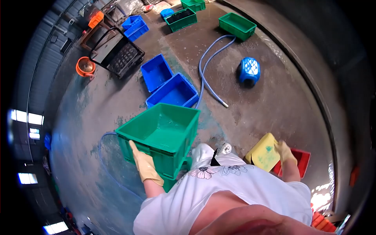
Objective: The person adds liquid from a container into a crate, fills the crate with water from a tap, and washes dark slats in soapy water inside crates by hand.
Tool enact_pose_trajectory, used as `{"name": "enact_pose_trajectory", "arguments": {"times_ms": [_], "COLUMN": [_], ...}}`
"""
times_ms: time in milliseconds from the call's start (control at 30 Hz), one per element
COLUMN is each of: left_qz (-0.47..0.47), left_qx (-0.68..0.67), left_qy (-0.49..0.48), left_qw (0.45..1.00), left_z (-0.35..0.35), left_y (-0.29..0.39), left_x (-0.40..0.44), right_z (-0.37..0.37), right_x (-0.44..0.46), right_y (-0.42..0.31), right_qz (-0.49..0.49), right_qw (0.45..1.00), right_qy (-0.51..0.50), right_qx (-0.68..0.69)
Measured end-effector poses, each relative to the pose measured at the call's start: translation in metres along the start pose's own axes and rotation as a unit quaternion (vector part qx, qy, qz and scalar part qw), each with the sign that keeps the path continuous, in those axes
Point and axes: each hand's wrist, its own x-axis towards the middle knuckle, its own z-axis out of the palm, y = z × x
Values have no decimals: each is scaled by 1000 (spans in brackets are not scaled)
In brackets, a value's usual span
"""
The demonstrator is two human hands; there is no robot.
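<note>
My left hand [147,162], in a cream rubber glove, is at the near left side of a green plastic crate [156,145]. One finger stretches up to the rim and the others seem hooked at the crate's side, partly hidden. Wet marks show inside this crate, which stands on another green crate [169,183]. My right hand [285,152], gloved the same way, grips the edge of a yellow plastic tub [263,152] with green smudges, tilted beside my leg. Beneath that hand sits a red crate [304,161], partly covered by the tub and my arm.
Two blue crates [156,73] lie just beyond the green one. A blue hose [202,70] snakes across the wet floor near a blue stool [250,71]. Farther off are a black trolley [124,58], an orange bucket [85,66] and more green crates [237,26].
</note>
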Motion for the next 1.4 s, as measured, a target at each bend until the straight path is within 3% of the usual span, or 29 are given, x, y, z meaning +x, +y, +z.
{"name": "enact_pose_trajectory", "arguments": {"times_ms": [33,100,167,267,300,367,400,433,500,533,567,600,633,733,833,867,900,967,1000,1033,1100,1133,1167,1200,1233,1267,1300,1367,1400], "left_qz": [-33,-16,-25,-54,-89,-241,-267,-272,-217,-173,-180,-116,-49,-192,-154,-127,-127,-58,-165,-286,-259,-241,-216,-189,-194,-129,-64,-83,-117], "left_qx": [18,-7,-55,-171,-307,-495,-370,-369,-427,-417,-411,-284,-150,-167,-16,-158,-155,-138,-53,-49,-61,-53,-38,-18,-21,-24,-25,-90,-70], "left_qy": [56,63,-16,-80,-196,-392,-608,-607,-212,9,11,-13,-38,-123,-49,-198,-191,-60,-85,-340,-354,-259,-158,-61,-53,-56,-58,-63,-136], "left_qw": [998,998,998,981,927,737,650,649,852,892,894,952,987,959,987,959,961,987,981,895,896,934,963,980,979,990,996,990,981], "left_z": [-5,-18,-36,13,-36,-112,-50,-11,55,85,126,172,201,135,211,253,302,398,327,257,277,321,387,453,481,505,529,631,623], "left_y": [0,-13,-27,-6,-49,-117,-71,-52,-35,-28,-10,13,25,-34,-24,-16,-8,10,-26,-60,-65,-54,-30,-5,-2,1,4,51,40], "left_x": [18,50,93,72,161,311,251,227,211,191,150,104,85,252,255,231,205,177,300,410,460,443,402,360,366,374,382,335,383], "right_z": [16,-88,-142,-193,-196,-193,-182,-165,-132,-118,-141,-107,-119,-78,-97,-111,-128,-170,-195,-228,-330,-391,-421,-401,-431,-454,-475,-557,-565], "right_x": [92,66,68,98,104,140,160,175,196,199,141,165,136,168,212,235,260,317,344,376,409,410,450,565,634,651,666,590,560], "right_y": [38,-106,-187,-265,-278,-287,-276,-261,-229,-204,-221,-179,-184,-128,-109,-111,-115,-134,-148,-171,-269,-347,-372,-368,-406,-455,-507,-637,-673], "right_qz": [-221,-114,-179,-268,-290,-296,-286,-266,-198,-115,-51,-67,-2,4,29,30,30,20,14,4,-12,34,-40,-151,-179,-272,-309,-296,-336], "right_qw": [960,967,953,917,900,903,913,915,943,969,995,996,997,988,986,987,988,990,992,994,997,999,997,968,974,932,920,953,931], "right_qy": [164,84,104,109,89,112,130,141,139,66,12,6,-66,-133,-149,-146,-140,-120,-105,-83,-29,-8,20,192,135,238,214,46,66], "right_qx": [-46,213,222,274,312,290,260,269,229,208,85,52,33,-71,-63,-63,-64,-64,-70,-74,-65,-33,58,63,-19,16,114,55,128]}}
